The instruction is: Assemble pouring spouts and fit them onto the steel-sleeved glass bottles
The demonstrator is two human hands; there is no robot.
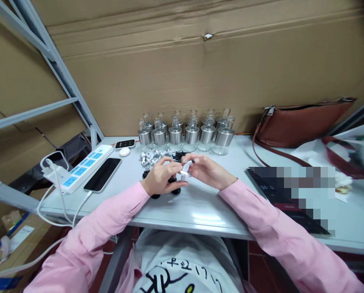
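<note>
Above the front half of the table, both my hands meet around a small silvery-white fitting (pixel 185 171). My right hand (pixel 208 170) pinches it between thumb and fingers, with a small dark bit at its upper end. From the other side my left hand (pixel 161 177) closes on it, fingertips at its edge and thumb below. The fitting's exact kind is too small to make out. Round black caps (pixel 176 191) lie under and beside my left hand, partly hidden by it. Just behind the hands are a heap of silvery-white fittings (pixel 148 158) and several thin black pieces (pixel 179 155).
Glass bottles with metal bands (pixel 192 133) stand in two rows at the back. To the left are a power strip (pixel 86 167), a phone (pixel 103 175), a small device (pixel 125 144) and a white disc (pixel 124 151). A dark tablet (pixel 279 199) and brown bag (pixel 304 124) lie right.
</note>
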